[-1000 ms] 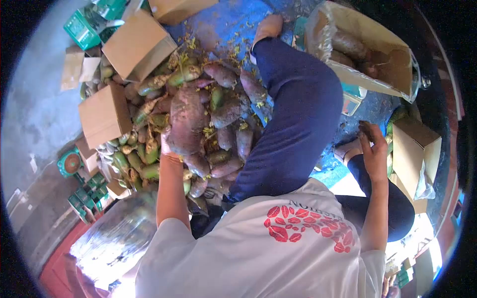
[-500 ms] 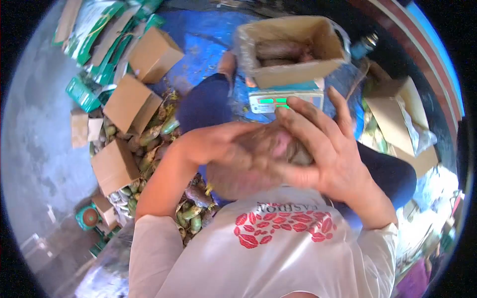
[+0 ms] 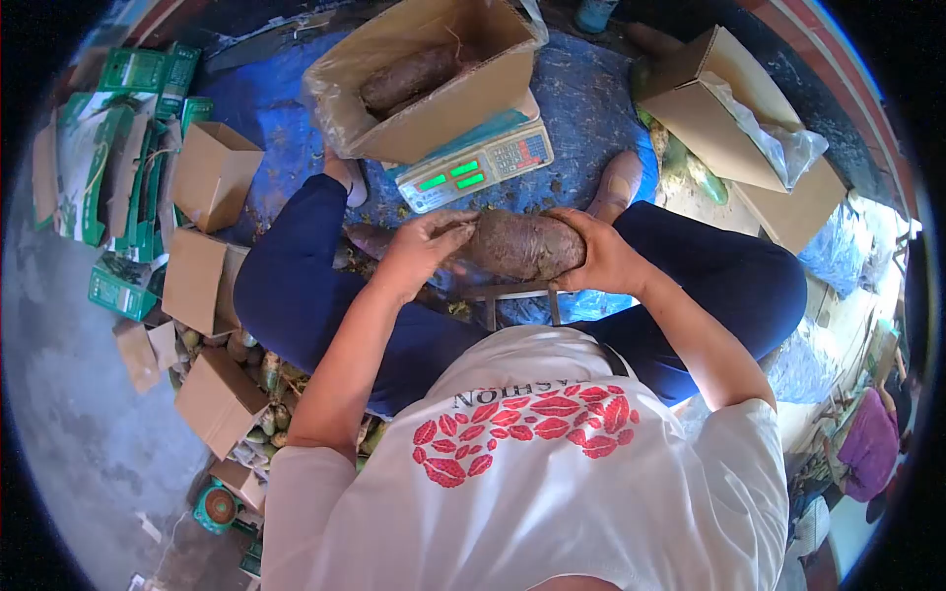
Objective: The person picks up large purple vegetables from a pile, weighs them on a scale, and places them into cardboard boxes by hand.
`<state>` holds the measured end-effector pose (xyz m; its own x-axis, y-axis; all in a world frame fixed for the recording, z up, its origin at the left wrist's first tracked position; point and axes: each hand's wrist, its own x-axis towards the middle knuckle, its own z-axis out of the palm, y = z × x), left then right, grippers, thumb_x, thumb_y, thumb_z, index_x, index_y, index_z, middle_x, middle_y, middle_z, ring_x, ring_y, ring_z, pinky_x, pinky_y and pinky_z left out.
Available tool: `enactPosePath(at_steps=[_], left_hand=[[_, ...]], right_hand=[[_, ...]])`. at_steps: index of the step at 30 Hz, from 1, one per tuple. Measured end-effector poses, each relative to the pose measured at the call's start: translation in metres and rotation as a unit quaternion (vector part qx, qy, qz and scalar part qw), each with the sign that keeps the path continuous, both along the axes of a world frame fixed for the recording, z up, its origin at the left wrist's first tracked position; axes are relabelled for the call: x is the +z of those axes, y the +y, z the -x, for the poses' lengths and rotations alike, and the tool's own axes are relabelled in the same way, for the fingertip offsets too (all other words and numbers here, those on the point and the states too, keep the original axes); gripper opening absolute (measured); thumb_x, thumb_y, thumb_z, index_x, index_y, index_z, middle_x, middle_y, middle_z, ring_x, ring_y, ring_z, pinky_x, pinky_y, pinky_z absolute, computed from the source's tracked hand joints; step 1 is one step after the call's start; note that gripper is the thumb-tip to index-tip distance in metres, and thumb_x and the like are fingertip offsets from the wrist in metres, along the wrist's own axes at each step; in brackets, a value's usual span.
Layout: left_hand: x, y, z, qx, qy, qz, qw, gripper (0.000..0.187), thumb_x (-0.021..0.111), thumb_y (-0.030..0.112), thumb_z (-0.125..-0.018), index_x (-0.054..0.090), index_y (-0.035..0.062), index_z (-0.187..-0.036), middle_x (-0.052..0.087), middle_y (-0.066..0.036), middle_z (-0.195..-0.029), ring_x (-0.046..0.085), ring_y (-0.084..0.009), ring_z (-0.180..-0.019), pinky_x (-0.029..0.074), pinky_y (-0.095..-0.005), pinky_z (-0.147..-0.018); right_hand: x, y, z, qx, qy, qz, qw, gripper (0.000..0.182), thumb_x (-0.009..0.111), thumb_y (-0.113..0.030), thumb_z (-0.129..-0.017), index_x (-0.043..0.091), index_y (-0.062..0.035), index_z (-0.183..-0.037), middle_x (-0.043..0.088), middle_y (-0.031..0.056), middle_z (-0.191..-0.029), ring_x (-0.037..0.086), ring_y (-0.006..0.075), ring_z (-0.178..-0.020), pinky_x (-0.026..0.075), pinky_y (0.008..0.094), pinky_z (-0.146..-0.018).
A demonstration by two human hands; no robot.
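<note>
Both hands are gripping one large sweet potato (image 3: pixel 517 244) out in front of the person's lap, between the knees. The left hand (image 3: pixel 424 246) is closing over its left end, fingers curled across the top, and the right hand (image 3: pixel 596 258) is wrapping around its right end from behind. The tuber is lying roughly level, its long axis running from one hand to the other, the fatter end sitting in the right palm and the narrower end pointing past the left hand.

Just beyond the hands a digital scale (image 3: pixel 478 163) is sitting on the blue tarp (image 3: pixel 591 98), its lit display facing the person, and it is carrying an open cardboard box (image 3: pixel 434 108) lined with plastic, with more tubers (image 3: pixel 409 77) lying inside. The near wall of that box is standing close above the knuckles, so room forward is tight. Straight below the hands a small metal frame (image 3: pixel 517 295) is showing over the tarp. To the right of the right hand, past the knee, another lined box (image 3: pixel 734 133) is lying tilted, well apart. To the left of the left hand, beyond the thigh, several closed cartons (image 3: pixel 202 276) are crowding the floor beside flat green packaging (image 3: pixel 118 118), with green and brown produce (image 3: pixel 261 369) spilling between them.
</note>
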<state>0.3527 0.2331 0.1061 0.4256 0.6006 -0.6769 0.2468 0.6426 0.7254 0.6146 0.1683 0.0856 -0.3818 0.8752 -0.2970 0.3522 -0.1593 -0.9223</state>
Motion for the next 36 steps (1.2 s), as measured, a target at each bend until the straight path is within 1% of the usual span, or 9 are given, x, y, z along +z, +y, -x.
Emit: enactPosePath(at_steps=[4,7,13,16,19,22,25,28,36], left_hand=[[-0.022,0.002,-0.002,-0.035,0.063,-0.083,0.994,0.016,0.061,0.008,-0.082,0.061,-0.0025,-0.093,0.063,-0.009,-0.086,0.059,-0.0138,-0.071,0.049,-0.0264,-0.059],[-0.024,0.004,-0.003,-0.041,0.055,-0.085,0.994,0.008,0.060,0.005,-0.080,0.061,-0.0025,-0.084,0.062,-0.007,-0.077,0.058,-0.0120,-0.067,0.047,-0.0250,-0.057],[-0.035,0.005,-0.004,-0.023,0.055,-0.020,0.998,0.006,0.061,-0.001,-0.072,0.055,-0.0020,-0.072,0.060,-0.008,-0.070,0.055,-0.0132,-0.056,0.044,-0.0253,-0.053],[-0.042,0.002,-0.001,0.068,0.008,0.088,0.994,0.005,0.059,-0.001,-0.072,0.054,-0.0004,-0.075,0.058,-0.007,-0.069,0.055,-0.0142,-0.057,0.045,-0.0254,-0.054],[-0.049,-0.002,0.003,0.042,0.039,0.045,0.997,0.007,0.059,0.001,-0.074,0.055,0.0002,-0.079,0.058,-0.007,-0.072,0.056,-0.0146,-0.062,0.045,-0.0270,-0.057],[-0.038,-0.001,-0.001,0.073,0.028,0.034,0.996,0.017,0.065,0.008,-0.078,0.058,-0.0009,-0.090,0.061,-0.007,-0.076,0.058,-0.0139,-0.062,0.046,-0.0271,-0.058],[-0.009,0.005,-0.010,0.152,-0.009,0.097,0.984,0.020,0.065,0.009,-0.079,0.060,0.0000,-0.096,0.062,-0.007,-0.086,0.058,-0.0147,-0.071,0.046,-0.0277,-0.064],[-0.018,0.002,-0.002,0.054,-0.014,0.004,0.998,0.025,0.065,0.014,-0.080,0.062,0.0011,-0.100,0.064,-0.005,-0.086,0.059,-0.0116,-0.074,0.044,-0.0253,-0.066],[-0.017,0.006,0.000,0.001,-0.006,0.004,1.000,0.013,0.065,0.005,-0.075,0.062,-0.0021,-0.085,0.063,-0.007,-0.075,0.058,-0.0124,-0.066,0.044,-0.0243,-0.057]], right_hand=[[-0.009,-0.002,-0.005,-0.010,-0.015,0.002,1.000,0.081,0.078,-0.024,-0.050,0.045,0.0022,-0.119,0.053,0.0197,-0.113,0.053,0.0297,-0.106,0.040,0.0353,-0.093],[-0.022,-0.006,-0.005,-0.015,0.002,0.008,1.000,0.082,0.078,-0.025,-0.050,0.045,0.0006,-0.120,0.054,0.0191,-0.112,0.053,0.0313,-0.105,0.041,0.0362,-0.092],[-0.010,-0.004,-0.001,0.007,-0.096,-0.053,0.994,0.077,0.078,-0.021,-0.050,0.047,-0.0010,-0.117,0.053,0.0186,-0.104,0.053,0.0342,-0.099,0.042,0.0357,-0.090],[-0.011,-0.006,-0.001,0.008,-0.104,-0.060,0.993,0.080,0.080,-0.022,-0.050,0.045,-0.0006,-0.119,0.052,0.0178,-0.109,0.053,0.0310,-0.103,0.041,0.0341,-0.091],[-0.026,-0.011,-0.001,-0.031,0.025,-0.016,0.999,0.084,0.081,-0.018,-0.053,0.040,-0.0003,-0.124,0.052,0.0143,-0.113,0.051,0.0240,-0.107,0.039,0.0323,-0.093],[-0.022,-0.006,-0.002,-0.047,0.132,0.145,0.979,0.087,0.081,-0.012,-0.056,0.035,0.0001,-0.128,0.051,0.0101,-0.116,0.048,0.0175,-0.109,0.037,0.0308,-0.096],[-0.022,-0.004,-0.003,-0.057,0.160,0.179,0.969,0.089,0.082,-0.015,-0.055,0.034,0.0018,-0.129,0.051,0.0122,-0.118,0.048,0.0180,-0.109,0.036,0.0302,-0.097],[-0.029,-0.008,-0.004,-0.059,0.162,0.190,0.967,0.089,0.082,-0.015,-0.055,0.035,0.0019,-0.129,0.052,0.0114,-0.117,0.048,0.0182,-0.109,0.036,0.0300,-0.097],[-0.022,-0.005,-0.007,-0.026,0.186,0.268,0.945,0.086,0.079,-0.015,-0.057,0.036,0.0022,-0.129,0.054,0.0110,-0.114,0.051,0.0192,-0.106,0.038,0.0296,-0.095]])
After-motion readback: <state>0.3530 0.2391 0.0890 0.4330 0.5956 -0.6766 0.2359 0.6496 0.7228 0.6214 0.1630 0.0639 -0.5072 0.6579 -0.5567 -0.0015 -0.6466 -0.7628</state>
